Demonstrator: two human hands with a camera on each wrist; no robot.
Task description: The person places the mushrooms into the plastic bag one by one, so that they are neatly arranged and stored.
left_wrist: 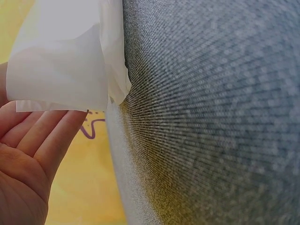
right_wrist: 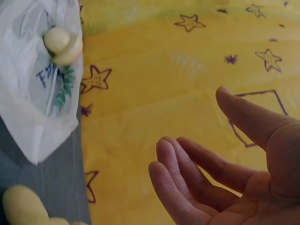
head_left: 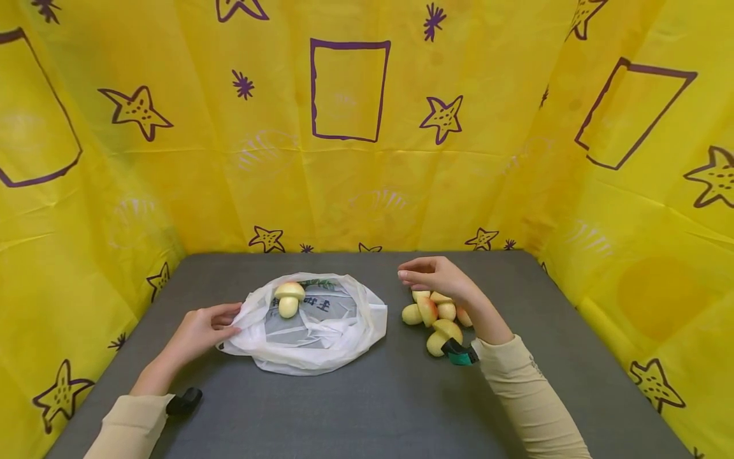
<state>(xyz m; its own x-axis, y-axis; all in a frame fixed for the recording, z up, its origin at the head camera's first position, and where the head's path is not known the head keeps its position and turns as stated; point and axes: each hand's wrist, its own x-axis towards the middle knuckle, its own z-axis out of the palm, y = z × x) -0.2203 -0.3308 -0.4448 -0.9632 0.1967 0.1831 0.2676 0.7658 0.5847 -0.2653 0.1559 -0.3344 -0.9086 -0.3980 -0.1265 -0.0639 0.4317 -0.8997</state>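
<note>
A white plastic bag (head_left: 258,341) lies on the grey table with its mouth spread wide. My left hand (head_left: 197,331) pinches the bag's left rim between thumb and fingers; in the left wrist view the white plastic (left_wrist: 61,70) covers the fingertips. One toy mushroom (head_left: 289,292), yellowish with a reddish tint on its cap, is inside the bag near the far left rim. To the right, my right hand (head_left: 438,277) hovers over a pile of several similar mushrooms (head_left: 427,311). Its fingers (right_wrist: 176,187) are loosely bent, thumb apart, with nothing between them.
Yellow cloth walls (head_left: 344,191) with purple star and frame drawings enclose the table (head_left: 321,414) at the back and both sides. A black strap (head_left: 185,401) is on the left wrist, and a black and green one (head_left: 460,354) on the right, close to the nearest mushroom.
</note>
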